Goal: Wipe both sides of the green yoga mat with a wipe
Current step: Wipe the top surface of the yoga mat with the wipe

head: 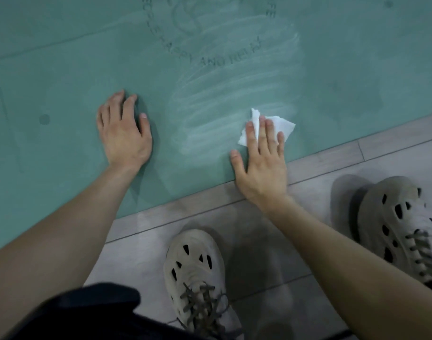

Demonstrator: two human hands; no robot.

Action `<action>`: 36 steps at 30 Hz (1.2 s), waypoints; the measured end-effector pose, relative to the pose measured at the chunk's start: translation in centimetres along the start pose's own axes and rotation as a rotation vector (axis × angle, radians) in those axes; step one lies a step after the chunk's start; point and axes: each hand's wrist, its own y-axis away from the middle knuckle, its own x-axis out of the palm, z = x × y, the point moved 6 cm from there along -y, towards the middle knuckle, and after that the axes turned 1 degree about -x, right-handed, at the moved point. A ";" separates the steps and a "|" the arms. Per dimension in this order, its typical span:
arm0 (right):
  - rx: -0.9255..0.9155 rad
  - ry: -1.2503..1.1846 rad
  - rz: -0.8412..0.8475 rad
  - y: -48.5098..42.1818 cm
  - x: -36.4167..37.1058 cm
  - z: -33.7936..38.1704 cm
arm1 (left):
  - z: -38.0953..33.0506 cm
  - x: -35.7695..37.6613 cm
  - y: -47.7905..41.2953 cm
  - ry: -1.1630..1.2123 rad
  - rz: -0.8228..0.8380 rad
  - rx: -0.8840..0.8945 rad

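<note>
Nearby, grey shoes [194, 271] on plank floor [320, 217], near green mat [63, 69]

A green yoga mat [63, 69] lies flat, a crumpled white wipe [283, 125] on it.
Pale streaks cross the mat below faint printed lettering; the wipe sits beside them, near the mat's front edge.

Reaches forward with both bare forearms, from the lower corners of the frame toward its centre; holds the left hand [124, 136] palm down, left of centre, fingers pointing to the top, thumb out to the right; holds the right hand [261, 165] palm down, right of centre, fingers straight and slightly spread, thumb out left.
</note>
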 end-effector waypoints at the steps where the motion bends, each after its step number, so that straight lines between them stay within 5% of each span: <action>1: -0.068 -0.016 0.034 0.6 0.9 2.8 | -0.1 0.1 -0.1 0.000 0.001 0.000; 4: -0.475 -0.047 0.145 3.0 2.6 9.7 | -0.5 0.3 0.0 0.006 0.017 0.003; 6: -0.663 -0.018 0.162 3.4 2.3 8.1 | -0.3 0.3 0.2 0.009 0.029 0.003; 8: -0.646 0.047 0.157 2.8 1.5 3.0 | -0.2 0.2 0.2 0.001 0.052 0.005; 11: -0.242 0.043 0.048 2.1 -1.0 -4.6 | -0.6 -0.2 0.7 0.000 0.073 0.022; 13: -0.132 0.019 0.013 2.3 -0.8 -2.7 | -1.0 -0.5 1.4 -0.015 0.053 0.045; 17: -0.636 -0.004 0.160 4.4 2.2 7.4 | -1.8 -0.9 1.7 -0.047 0.057 0.106; 20: -0.857 0.095 0.204 3.7 1.8 4.9 | -1.4 -0.9 1.5 -0.073 0.077 0.132; 24: -0.566 0.133 0.190 1.8 -1.6 -5.7 | -1.7 -0.7 1.7 -0.068 0.077 0.114; 27: -0.372 0.059 0.143 2.2 -1.9 -4.7 | -2.3 -0.8 1.6 -0.088 0.079 0.069; 32: -0.760 0.014 0.202 4.3 2.4 7.9 | -4.5 -0.7 1.2 -0.091 0.162 0.335; 36: -0.916 0.049 0.220 3.6 1.4 2.8 | -7.8 -0.4 -0.2 -0.060 0.226 0.525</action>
